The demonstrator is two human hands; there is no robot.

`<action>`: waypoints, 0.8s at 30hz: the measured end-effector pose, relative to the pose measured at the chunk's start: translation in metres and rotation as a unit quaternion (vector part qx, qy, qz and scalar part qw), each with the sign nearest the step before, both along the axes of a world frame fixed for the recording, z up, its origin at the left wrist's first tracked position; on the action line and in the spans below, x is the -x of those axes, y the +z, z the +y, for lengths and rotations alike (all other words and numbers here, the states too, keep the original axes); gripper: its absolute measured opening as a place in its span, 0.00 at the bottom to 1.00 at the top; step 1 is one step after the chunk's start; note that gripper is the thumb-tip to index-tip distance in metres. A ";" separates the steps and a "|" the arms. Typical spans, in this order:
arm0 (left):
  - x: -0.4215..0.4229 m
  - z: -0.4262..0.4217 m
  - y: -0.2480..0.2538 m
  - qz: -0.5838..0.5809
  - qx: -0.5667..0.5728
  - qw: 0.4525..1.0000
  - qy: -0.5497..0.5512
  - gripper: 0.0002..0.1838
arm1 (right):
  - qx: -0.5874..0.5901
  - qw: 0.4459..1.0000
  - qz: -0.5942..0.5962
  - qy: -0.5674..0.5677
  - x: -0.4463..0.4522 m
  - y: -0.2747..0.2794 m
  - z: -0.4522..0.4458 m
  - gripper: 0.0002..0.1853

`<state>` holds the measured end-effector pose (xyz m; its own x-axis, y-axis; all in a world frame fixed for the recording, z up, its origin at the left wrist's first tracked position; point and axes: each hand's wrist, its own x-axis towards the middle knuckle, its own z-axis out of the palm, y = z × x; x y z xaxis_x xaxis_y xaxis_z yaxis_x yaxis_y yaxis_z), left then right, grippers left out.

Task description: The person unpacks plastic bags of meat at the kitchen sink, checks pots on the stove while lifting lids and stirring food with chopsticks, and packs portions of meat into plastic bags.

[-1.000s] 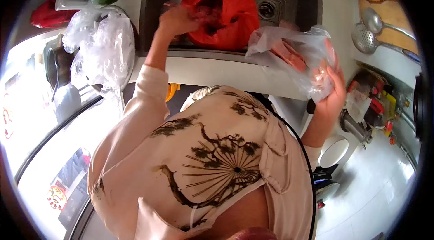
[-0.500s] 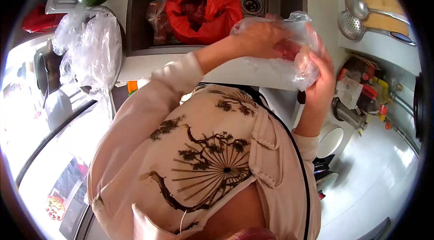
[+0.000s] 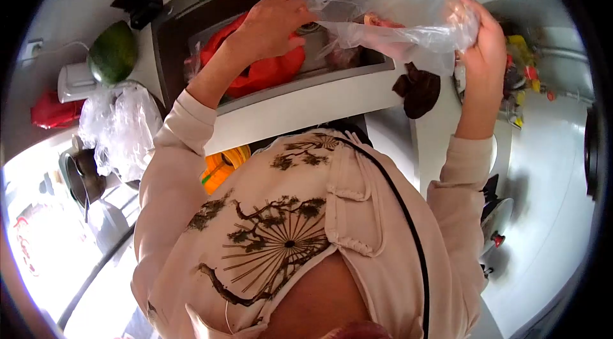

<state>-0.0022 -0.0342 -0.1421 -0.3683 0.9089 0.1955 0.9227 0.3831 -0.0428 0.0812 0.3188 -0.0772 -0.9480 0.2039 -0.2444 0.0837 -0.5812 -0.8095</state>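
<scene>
A clear plastic bag (image 3: 408,36) is stretched open above the sink's right end, with pinkish meat (image 3: 381,20) visible in it. My left hand (image 3: 271,25) pinches the bag's left edge, over a red plastic bag (image 3: 274,74) in the sink. On the other side my right hand (image 3: 482,29) grips the bag, its fingers partly behind the plastic. Beneath the clear bag, another bag with meat (image 3: 343,55) lies in the sink.
A dark brown item (image 3: 419,90) lies at the counter's edge. To the left are a watermelon (image 3: 113,52), a white container (image 3: 75,82) and crumpled clear bags (image 3: 124,125). Bottles and packets (image 3: 520,67) stand at the right. An orange item (image 3: 225,166) is below the counter.
My left hand has come away from inside the clear bag to its left edge. My right hand has lifted the bag up and outward. The view has turned, and the dark brown item now shows.
</scene>
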 end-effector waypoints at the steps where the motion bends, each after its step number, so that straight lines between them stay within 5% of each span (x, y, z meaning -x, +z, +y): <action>1: 0.002 0.007 0.001 -0.023 -0.078 0.997 0.006 0.20 | 0.045 0.994 0.052 0.080 -0.001 0.008 -0.004 0.12; 3: 0.003 0.023 0.007 -0.042 -0.155 0.987 0.003 0.21 | 0.012 0.998 0.048 0.049 -0.001 0.015 -0.005 0.12; 5: -0.006 0.047 0.019 -0.162 -0.192 0.952 0.175 0.25 | -0.031 0.998 0.049 0.034 0.001 0.017 0.001 0.12; 6: -0.007 0.059 0.018 -0.156 -0.194 0.953 0.170 0.25 | -0.033 0.997 0.055 0.031 -0.002 0.019 0.002 0.12; 9: -0.004 0.090 0.012 -0.101 -0.020 0.970 0.222 0.28 | -0.039 0.998 0.042 0.021 -0.006 0.036 -0.006 0.16; 11: 0.009 0.095 0.003 -0.077 -0.045 0.969 0.229 0.24 | 0.045 0.968 0.128 0.211 -0.007 0.035 0.019 0.20; 12: 0.018 0.098 -0.002 -0.059 -0.070 0.968 0.235 0.21 | 0.045 0.968 0.133 0.206 -0.008 0.032 0.037 0.20; 13: 0.034 0.098 -0.005 -0.139 -0.157 0.956 0.204 0.16 | -0.079 0.972 0.113 0.192 -0.009 0.028 0.058 0.20; 14: 0.044 0.097 0.013 -0.357 -0.192 0.898 0.170 0.13 | -0.200 0.960 0.087 0.174 -0.016 0.028 0.065 0.21; 16: 0.040 0.105 0.039 -0.402 -0.268 0.846 0.223 0.12 | -0.289 0.950 0.028 0.111 -0.028 0.023 0.074 0.19; 17: 0.039 0.113 0.055 -0.402 -0.267 0.847 0.222 0.12 | -0.460 0.883 0.003 0.094 -0.031 0.018 0.084 0.19; 18: 0.040 0.123 0.071 -0.486 -0.302 0.791 0.219 0.11 | -0.615 0.785 -0.021 0.076 -0.032 0.014 0.095 0.18; 19: 0.038 0.133 0.084 -0.563 -0.334 0.724 0.215 0.10 | -0.650 0.752 -0.038 0.101 -0.035 0.012 0.107 0.16; 20: 0.034 0.145 0.091 -0.562 -0.338 0.723 0.219 0.10 | -0.651 0.751 -0.034 0.105 -0.042 0.007 0.122 0.16; 22: 0.026 0.169 0.106 -0.522 -0.394 0.737 0.167 0.11 | -0.823 0.564 -0.018 0.064 -0.050 -0.003 0.145 0.09; 23: 0.017 0.166 0.126 -0.539 -0.365 0.741 0.166 0.12 | -0.824 0.563 -0.014 0.066 -0.053 0.002 0.143 0.09; 24: 0.019 0.170 0.125 -0.537 -0.368 0.741 0.167 0.12 | -0.861 0.489 -0.108 0.090 -0.059 0.010 0.142 0.10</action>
<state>-0.0217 0.1356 -0.0171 -0.8512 0.5243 0.0236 0.1218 0.1535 0.9806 0.1397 0.4605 -0.0676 -0.9784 0.2017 0.0447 0.1996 0.9787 -0.0470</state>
